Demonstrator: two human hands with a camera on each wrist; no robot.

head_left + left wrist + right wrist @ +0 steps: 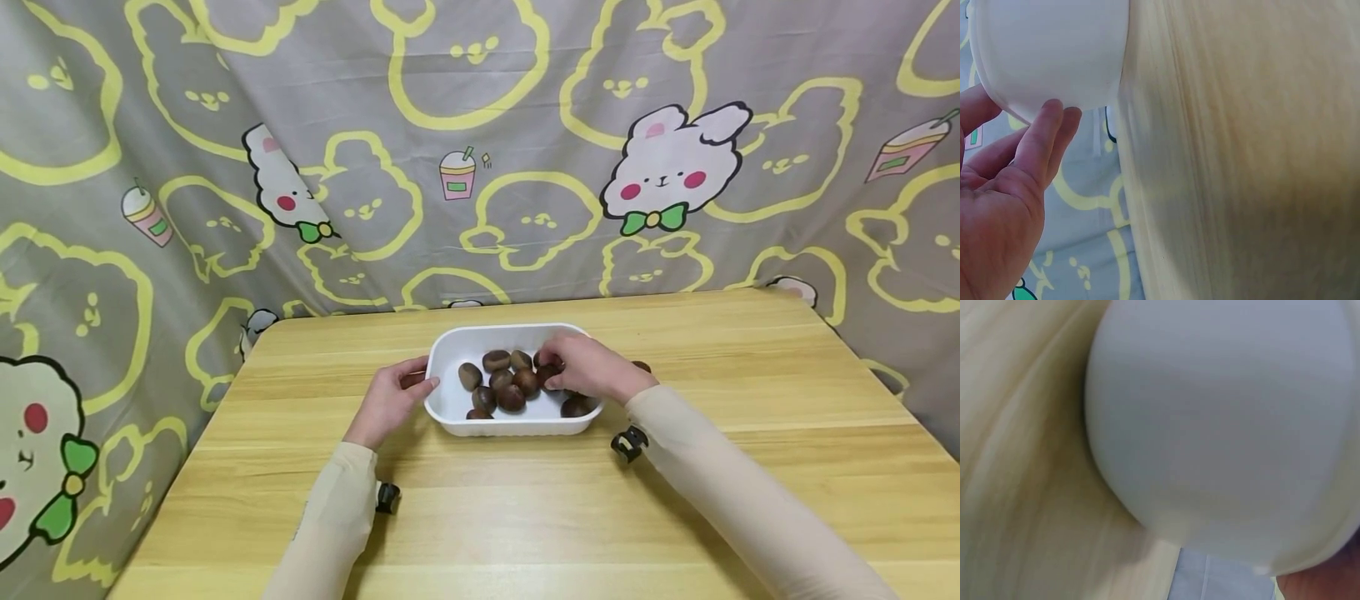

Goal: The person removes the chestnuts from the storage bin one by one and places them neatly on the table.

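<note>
A white oval-cornered tray (517,427) stands on the wooden table with several brown chestnuts (512,398) inside. The left hand (392,400) holds the tray's left end, thumb on the rim; in the left wrist view that hand (1010,181) has its fingertips against the outer wall of the tray (1054,50). Over the tray's right part, the right hand (588,367) reaches in, its fingers curled round a chestnut (551,372). The right wrist view is mostly filled by the tray's outer wall (1216,437), with a bit of the right hand (1325,578) at the lower right corner.
Another chestnut (642,366) is partly visible just beyond the right wrist, outside the tray. The wooden table (480,517) runs back to a grey curtain (540,150) with yellow outlines and rabbit pictures.
</note>
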